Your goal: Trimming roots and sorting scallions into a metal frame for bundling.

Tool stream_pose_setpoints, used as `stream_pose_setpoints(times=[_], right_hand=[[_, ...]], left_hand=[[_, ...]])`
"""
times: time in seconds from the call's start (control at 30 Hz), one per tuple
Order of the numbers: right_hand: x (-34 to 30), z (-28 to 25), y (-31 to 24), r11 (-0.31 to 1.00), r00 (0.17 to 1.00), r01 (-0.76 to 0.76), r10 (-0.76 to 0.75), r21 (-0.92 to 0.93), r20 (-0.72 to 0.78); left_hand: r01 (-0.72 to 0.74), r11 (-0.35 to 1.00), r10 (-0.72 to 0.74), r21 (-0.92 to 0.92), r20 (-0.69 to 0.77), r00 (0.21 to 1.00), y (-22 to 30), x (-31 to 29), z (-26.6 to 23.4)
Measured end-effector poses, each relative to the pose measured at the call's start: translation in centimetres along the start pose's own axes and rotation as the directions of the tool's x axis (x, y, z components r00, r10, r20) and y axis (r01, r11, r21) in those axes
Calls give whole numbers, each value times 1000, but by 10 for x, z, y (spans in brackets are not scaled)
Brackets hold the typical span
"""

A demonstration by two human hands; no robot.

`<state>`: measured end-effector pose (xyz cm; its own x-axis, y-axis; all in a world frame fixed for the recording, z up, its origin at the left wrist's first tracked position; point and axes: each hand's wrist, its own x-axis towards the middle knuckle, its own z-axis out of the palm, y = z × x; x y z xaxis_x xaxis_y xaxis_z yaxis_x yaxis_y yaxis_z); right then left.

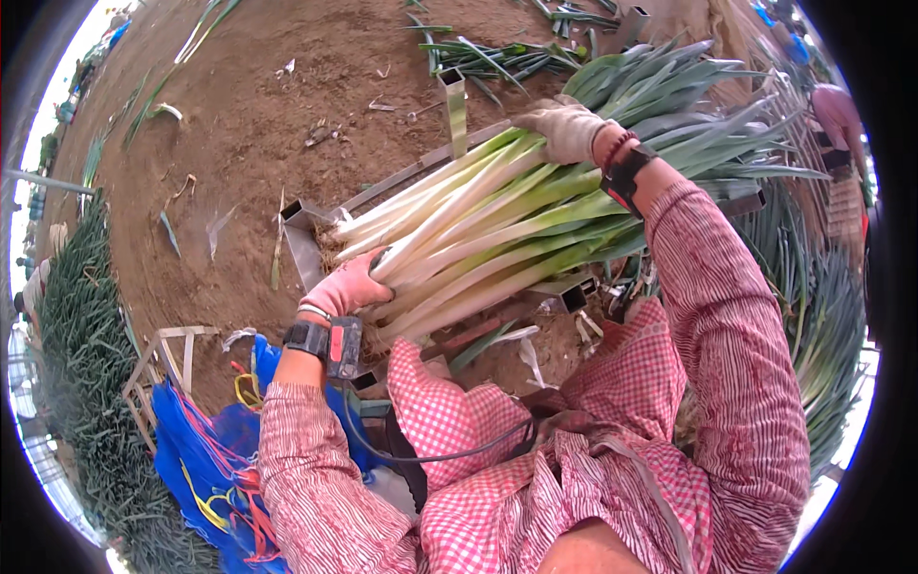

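Observation:
A thick bundle of leeks lies across a low metal frame in front of me, white root ends to the left and green leaves fanning out to the far right. My left hand, in a pinkish glove, grips stalks at the root end; part of its fingers is hidden among them. My right hand, in a pale dirty glove, is curled over the far side of the bundle, where white turns to green. Its fingertips are partly out of sight. Both hands touch the leeks.
The metal frame has square-tube posts standing around the bundle. Blue sheeting with coloured ties lies at my lower left. Heaps of leeks line the left and right sides. Loose leaves and scraps litter the soil.

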<state>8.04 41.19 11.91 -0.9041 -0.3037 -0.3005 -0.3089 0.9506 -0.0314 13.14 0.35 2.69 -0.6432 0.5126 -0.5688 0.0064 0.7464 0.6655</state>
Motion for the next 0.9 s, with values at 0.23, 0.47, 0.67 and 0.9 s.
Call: stream_pose_setpoints(times=[0.23,0.47,0.67,0.9], right_hand=[[-3,-32,-29,999,962,-29,36,-29,270],[-18,-18,-21,991,985,6,17,-136,172],[-27,-6,-22,999,998,-22,25,-41,65],[-46,-2,13,853,993,-82,24,516,118]], left_hand=[[68,996,-71,55,51,996,-8,-7,-11],[-135,948,124,-288,-54,991,-3,-7,-12],[-73,997,72,-5,-136,988,4,12,7],[-49,818,134,573,-107,985,49,5,5]])
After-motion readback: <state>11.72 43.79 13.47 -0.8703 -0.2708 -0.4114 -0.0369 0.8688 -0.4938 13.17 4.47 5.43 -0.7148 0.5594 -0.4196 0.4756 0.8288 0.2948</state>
